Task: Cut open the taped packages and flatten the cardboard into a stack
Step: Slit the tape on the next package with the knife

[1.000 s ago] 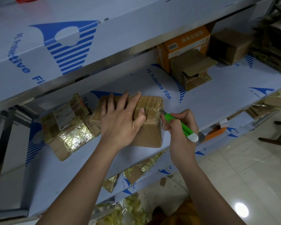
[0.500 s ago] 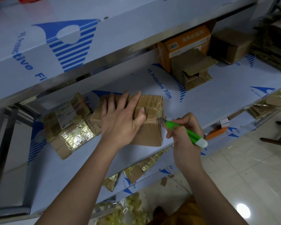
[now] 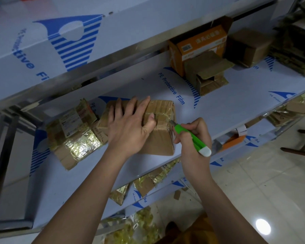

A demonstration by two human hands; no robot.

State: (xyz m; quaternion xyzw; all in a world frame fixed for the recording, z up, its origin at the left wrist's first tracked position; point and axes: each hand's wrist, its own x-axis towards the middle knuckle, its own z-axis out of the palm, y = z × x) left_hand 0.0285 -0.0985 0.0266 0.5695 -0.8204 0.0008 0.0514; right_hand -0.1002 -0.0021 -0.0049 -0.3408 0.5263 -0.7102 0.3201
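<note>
I see the brown cardboard package wrapped in clear tape (image 3: 157, 131) standing on the middle shelf covered with white film (image 3: 227, 110), near its front edge. The left hand (image 3: 128, 127) lies flat on top of the package, the fingers (image 3: 130, 108) straight and a little apart, the thumb pressed against the near top edge. The right hand (image 3: 195, 138) is just beside the right side of the package, and its fingers are curled tight around the green utility knife with a white end cap (image 3: 192, 138). The blade tip of the knife touches the upper right corner of the package, where the tape bands cross. On the shelf film I can read "PE Protective Film" in blue letters, beside a blue striped logo; the same words appear partly on the upper shelf (image 3: 42, 41). To the left, touching the package, lies a second cardboard parcel wrapped in shiny gold foil and tape (image 3: 74, 134) with a white printed label; its text is too small to read. Further back on the same shelf stand an orange cardboard box with white Chinese characters and a barcode label (image 3: 197, 44), an opened brown carton with loose flaps (image 3: 208, 73) in front of it, and a plain brown box (image 3: 248, 46) to the right.
</note>
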